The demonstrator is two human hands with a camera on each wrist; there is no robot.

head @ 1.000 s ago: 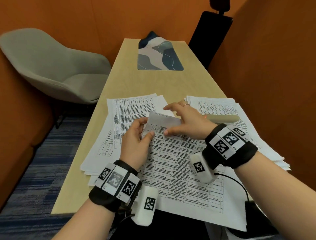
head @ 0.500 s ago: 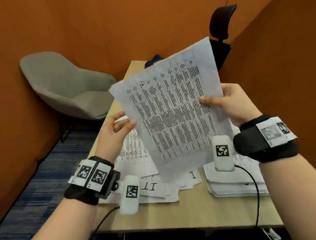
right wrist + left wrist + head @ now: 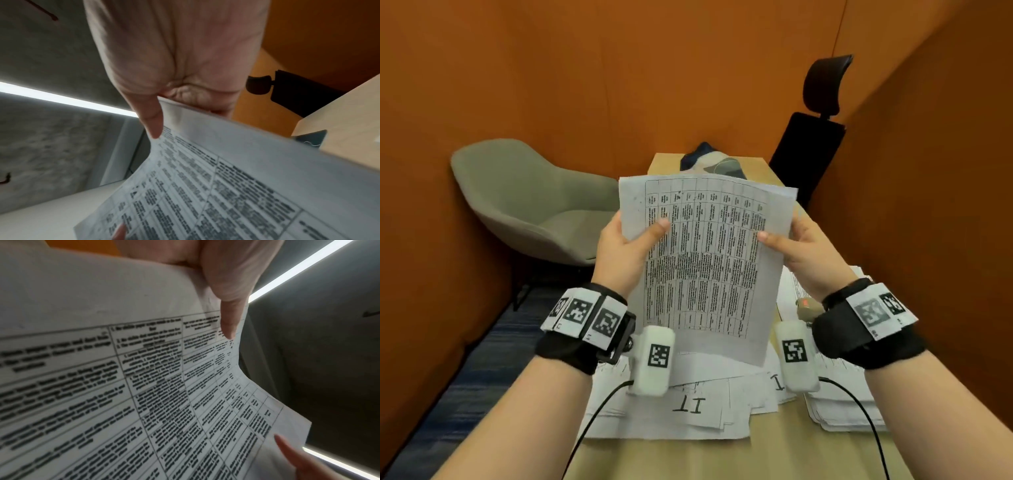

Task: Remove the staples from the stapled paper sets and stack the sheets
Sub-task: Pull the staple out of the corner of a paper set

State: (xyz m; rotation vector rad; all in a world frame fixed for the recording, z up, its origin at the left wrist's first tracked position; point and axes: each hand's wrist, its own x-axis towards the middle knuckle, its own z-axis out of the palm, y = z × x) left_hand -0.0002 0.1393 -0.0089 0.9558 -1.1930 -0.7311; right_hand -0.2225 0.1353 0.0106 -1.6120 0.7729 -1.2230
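Paper set (image 3: pixel 709 260) is held up off the desk, pinched at its edges between left hand (image 3: pixel 625 255) and right hand (image 3: pixel 803 255), thumbs in front. No staple can be made out. Loose sheets (image 3: pixel 681 407) are piled below the wrists, so stacking looks partly done, plenty probably left.

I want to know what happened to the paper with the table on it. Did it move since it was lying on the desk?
Yes. The printed sheet has gone up off the desk; both the left hand and right hand now hold it upright above the paper piles.
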